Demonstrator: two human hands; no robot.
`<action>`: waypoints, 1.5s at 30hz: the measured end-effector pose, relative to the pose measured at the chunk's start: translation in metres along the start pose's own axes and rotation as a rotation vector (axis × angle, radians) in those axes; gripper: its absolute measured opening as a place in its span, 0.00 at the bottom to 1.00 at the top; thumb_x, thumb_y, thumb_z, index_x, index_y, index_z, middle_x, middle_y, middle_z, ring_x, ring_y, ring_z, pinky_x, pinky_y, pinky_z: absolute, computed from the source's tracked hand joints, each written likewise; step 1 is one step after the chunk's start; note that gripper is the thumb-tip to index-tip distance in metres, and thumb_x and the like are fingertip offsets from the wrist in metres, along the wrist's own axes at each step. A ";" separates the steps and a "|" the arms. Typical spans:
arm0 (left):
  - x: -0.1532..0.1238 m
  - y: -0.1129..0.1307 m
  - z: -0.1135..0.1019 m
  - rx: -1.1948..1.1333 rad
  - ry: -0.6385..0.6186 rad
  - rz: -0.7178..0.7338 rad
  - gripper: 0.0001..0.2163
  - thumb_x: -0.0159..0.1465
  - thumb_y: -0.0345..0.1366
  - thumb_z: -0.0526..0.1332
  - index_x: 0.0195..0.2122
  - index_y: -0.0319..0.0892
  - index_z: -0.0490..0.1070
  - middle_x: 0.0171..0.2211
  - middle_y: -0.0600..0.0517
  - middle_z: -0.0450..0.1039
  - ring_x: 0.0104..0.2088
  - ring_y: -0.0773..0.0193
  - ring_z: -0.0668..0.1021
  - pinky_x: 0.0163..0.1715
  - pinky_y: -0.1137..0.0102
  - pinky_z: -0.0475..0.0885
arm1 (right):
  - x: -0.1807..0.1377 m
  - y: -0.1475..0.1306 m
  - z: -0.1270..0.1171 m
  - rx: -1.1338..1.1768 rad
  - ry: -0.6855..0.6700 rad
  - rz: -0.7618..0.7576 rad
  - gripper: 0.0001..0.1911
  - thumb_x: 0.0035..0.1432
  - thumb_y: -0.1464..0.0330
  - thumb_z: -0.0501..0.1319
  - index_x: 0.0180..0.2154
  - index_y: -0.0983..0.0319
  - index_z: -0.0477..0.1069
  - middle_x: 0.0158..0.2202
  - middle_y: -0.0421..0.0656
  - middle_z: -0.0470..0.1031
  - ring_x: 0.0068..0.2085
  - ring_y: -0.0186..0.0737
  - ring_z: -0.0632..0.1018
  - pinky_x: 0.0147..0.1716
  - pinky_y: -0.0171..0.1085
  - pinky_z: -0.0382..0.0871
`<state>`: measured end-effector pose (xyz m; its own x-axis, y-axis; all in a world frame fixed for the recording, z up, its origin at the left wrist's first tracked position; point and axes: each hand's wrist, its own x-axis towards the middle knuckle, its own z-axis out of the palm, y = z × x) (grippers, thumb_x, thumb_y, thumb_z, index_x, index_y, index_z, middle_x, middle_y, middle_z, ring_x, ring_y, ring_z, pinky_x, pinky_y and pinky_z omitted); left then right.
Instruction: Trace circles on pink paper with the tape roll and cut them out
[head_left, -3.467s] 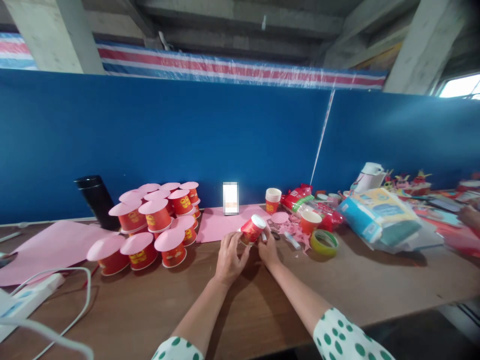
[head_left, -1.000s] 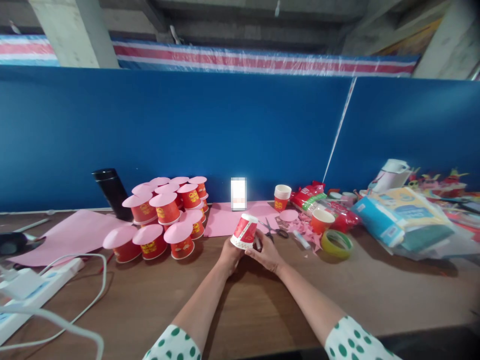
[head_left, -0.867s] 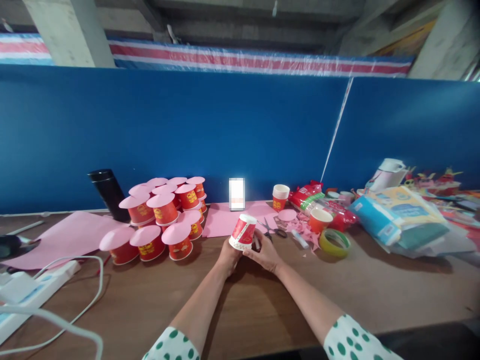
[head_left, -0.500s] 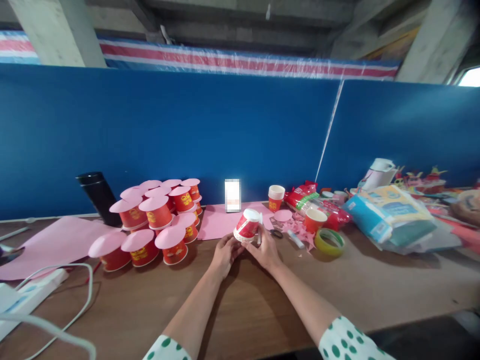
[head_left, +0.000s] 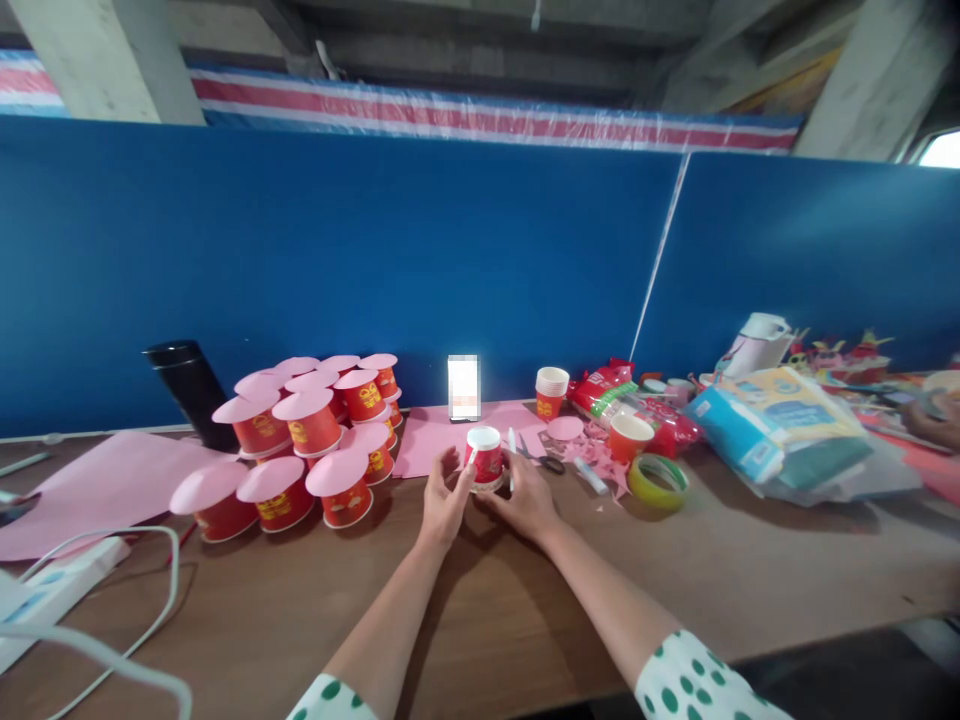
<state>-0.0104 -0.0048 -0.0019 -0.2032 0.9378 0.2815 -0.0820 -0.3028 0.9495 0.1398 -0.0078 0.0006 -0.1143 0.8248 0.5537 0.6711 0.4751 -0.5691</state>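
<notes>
A red paper cup [head_left: 487, 465] is turned upside down in front of me, its white base on top. My left hand [head_left: 444, 500] is closed round its left side, the thumb lying along the wall. From the right, my right hand [head_left: 529, 498] grips the cup low near its rim. A slim white tube with a narrow tip [head_left: 512, 450] stands up from the fingers of that hand. Behind the cup lies pink paper [head_left: 420, 440], with a bright phone-like screen [head_left: 463, 390] upright on it.
At left, stacked red cups [head_left: 283, 505] carry pink discs, beside a black flask [head_left: 191, 395] and a white power strip [head_left: 67, 595]. To the right are scissors [head_left: 553, 465], pink scraps [head_left: 600, 455], more cups [head_left: 551, 395], a tape roll [head_left: 658, 483] and a blue plastic package [head_left: 780, 430].
The cup has gone from tilted to nearly upright on its rim side and moved slightly left and lower. My left hand has shifted up along its side.
</notes>
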 end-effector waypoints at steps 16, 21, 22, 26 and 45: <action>-0.003 0.010 0.000 0.352 0.141 0.181 0.25 0.51 0.40 0.64 0.50 0.41 0.63 0.47 0.45 0.69 0.46 0.56 0.73 0.47 0.63 0.68 | -0.003 -0.005 -0.004 -0.021 -0.148 -0.093 0.38 0.46 0.55 0.65 0.57 0.59 0.57 0.50 0.48 0.68 0.50 0.48 0.68 0.49 0.45 0.62; -0.002 0.004 -0.002 0.453 0.143 0.180 0.26 0.52 0.40 0.63 0.52 0.41 0.61 0.49 0.44 0.67 0.51 0.53 0.70 0.51 0.58 0.64 | -0.003 -0.003 -0.005 -0.024 -0.111 -0.084 0.25 0.57 0.62 0.56 0.56 0.60 0.58 0.49 0.48 0.68 0.50 0.45 0.68 0.50 0.43 0.62; -0.002 0.002 -0.002 0.465 0.144 0.185 0.28 0.52 0.40 0.62 0.54 0.41 0.59 0.51 0.43 0.65 0.52 0.53 0.69 0.52 0.58 0.63 | -0.002 -0.001 -0.003 -0.025 -0.099 -0.079 0.22 0.60 0.64 0.53 0.55 0.61 0.59 0.49 0.48 0.69 0.50 0.44 0.68 0.50 0.43 0.62; -0.003 -0.001 -0.002 0.521 0.062 0.206 0.29 0.53 0.40 0.61 0.55 0.41 0.57 0.51 0.43 0.63 0.53 0.53 0.67 0.52 0.58 0.63 | 0.001 0.006 0.002 -0.067 -0.063 -0.022 0.19 0.61 0.73 0.46 0.53 0.62 0.62 0.46 0.49 0.70 0.48 0.43 0.70 0.48 0.41 0.64; -0.004 0.004 -0.005 0.598 0.068 0.189 0.27 0.56 0.43 0.59 0.55 0.41 0.57 0.49 0.42 0.63 0.51 0.52 0.67 0.51 0.55 0.63 | 0.009 0.006 -0.002 0.066 0.105 0.080 0.26 0.60 0.73 0.45 0.61 0.62 0.50 0.47 0.49 0.71 0.46 0.41 0.73 0.48 0.40 0.66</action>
<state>-0.0151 -0.0110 -0.0003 -0.2242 0.8586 0.4609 0.5172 -0.2960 0.8031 0.1448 0.0016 0.0032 0.0173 0.8257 0.5639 0.6253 0.4312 -0.6505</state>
